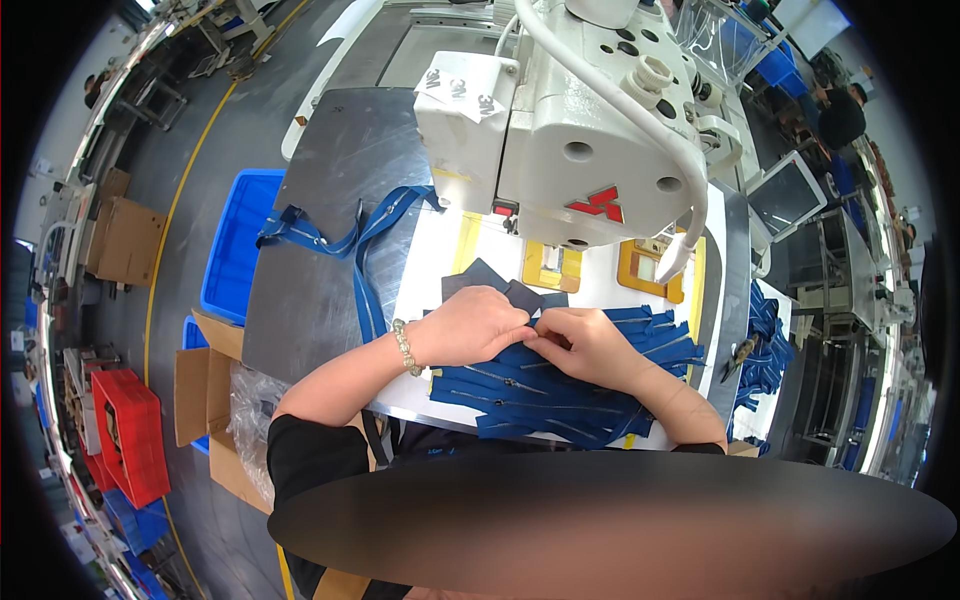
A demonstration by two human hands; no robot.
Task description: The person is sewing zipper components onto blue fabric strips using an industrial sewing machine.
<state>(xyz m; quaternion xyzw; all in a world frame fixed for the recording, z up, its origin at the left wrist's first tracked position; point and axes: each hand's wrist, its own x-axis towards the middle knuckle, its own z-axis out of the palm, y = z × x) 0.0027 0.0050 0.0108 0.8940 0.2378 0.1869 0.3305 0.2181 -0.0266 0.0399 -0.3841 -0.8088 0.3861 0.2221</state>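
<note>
My left hand [472, 326], with a beaded bracelet at its wrist, and my right hand [582, 346] meet fingertip to fingertip above a pile of blue zippers [520, 392]. Both are closed in a pinch; whatever lies between the fingertips is too small or hidden to make out. Just beyond the left hand lie dark grey fabric pieces [482, 272], partly covered by it. The zippers have metal teeth and spread over the white work surface beneath both hands.
A large white sewing machine head [600, 140] stands right beyond my hands. Yellow frames [551, 268] lie under it. A blue zipper chain [368, 290] crosses the metal table [310, 330] leftward to a blue bin [240, 245]. More zippers [765, 340] are piled at the right.
</note>
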